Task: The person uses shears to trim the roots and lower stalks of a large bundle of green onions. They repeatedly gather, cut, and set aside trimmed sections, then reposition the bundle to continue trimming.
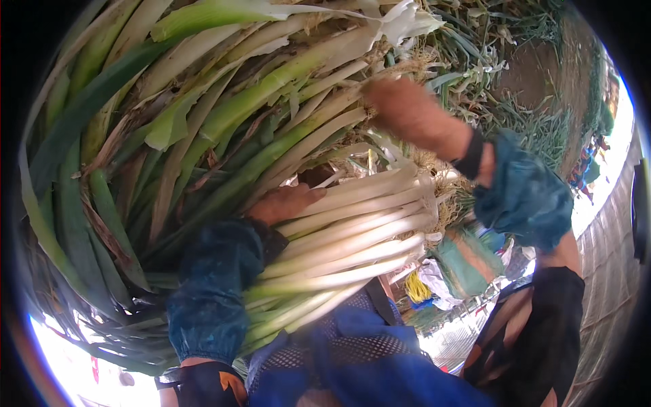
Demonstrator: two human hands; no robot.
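Observation:
My left hand (287,203) rests at the upper edge of a row of leeks with clean white shanks (356,231). Its thumb side shows, but the other fingers are hidden among the stems. The clean shanks lie close together across my front, with roots (447,196) at their right ends. Blurred, my right hand (404,114) is at the root ends of the untrimmed leeks (264,96), which have dry, torn outer leaves. Its fingers are too unclear to show a grip. Long green leaves (76,219) bend down on the left.
Leaf scraps (534,132) litter the ground at the upper right. Below them are a green wrapped bundle (465,264) and yellow ties (418,287). A ribbed, pale sheet (608,274) runs along the right side. Blue mesh cloth (361,351) covers my front.

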